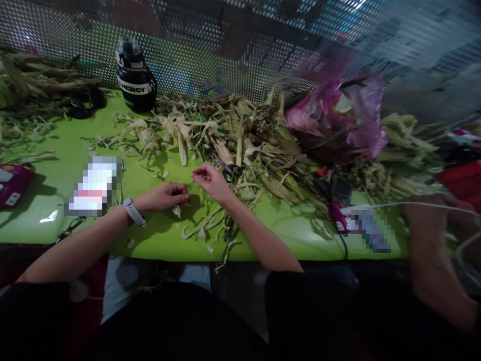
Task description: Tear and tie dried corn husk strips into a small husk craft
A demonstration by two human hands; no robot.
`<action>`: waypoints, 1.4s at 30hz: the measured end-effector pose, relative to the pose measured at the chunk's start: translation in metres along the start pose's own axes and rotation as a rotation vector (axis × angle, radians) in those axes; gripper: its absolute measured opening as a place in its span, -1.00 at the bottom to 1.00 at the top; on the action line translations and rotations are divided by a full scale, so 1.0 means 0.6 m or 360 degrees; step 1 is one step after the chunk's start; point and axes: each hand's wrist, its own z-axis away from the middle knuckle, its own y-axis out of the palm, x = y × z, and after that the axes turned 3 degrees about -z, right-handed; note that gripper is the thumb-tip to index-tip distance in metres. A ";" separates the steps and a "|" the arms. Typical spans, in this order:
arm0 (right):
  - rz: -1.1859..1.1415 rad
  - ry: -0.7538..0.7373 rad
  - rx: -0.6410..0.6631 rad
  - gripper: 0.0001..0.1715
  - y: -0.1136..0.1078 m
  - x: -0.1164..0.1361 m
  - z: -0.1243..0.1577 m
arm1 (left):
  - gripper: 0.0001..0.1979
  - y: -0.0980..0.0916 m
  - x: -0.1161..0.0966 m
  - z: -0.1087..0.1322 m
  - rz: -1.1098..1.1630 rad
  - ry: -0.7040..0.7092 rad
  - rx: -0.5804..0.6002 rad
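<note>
My left hand [169, 195], with a white band on its wrist, is closed low over the green table [150, 243]. Its fingertips press together; whatever they pinch is too small to name. Just right of it and slightly higher, my right hand [213, 183] has its fingers curled in, and I cannot make out what is in them. Thin, dark green strands show in the narrow gap between the hands. Pale scraps and peeled strips [203, 230] lie around both. Beyond the hands, dried, husk-like leaves [184, 130] are heaped up.
A black bottle [137, 82] stands by the perforated metal panel [188, 45]. Left lies a blurred-out phone [93, 185], right another blurred-out device [372, 230] with a white cable. A pink plastic bag [338, 120] sits at back right. Another person's arm [432, 250] is at far right.
</note>
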 end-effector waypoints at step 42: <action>0.0346 -0.0071 0.0923 -0.57 -0.014 0.014 0.019 | -0.81 -0.023 -0.010 0.006 0.0526 -0.0072 -0.0022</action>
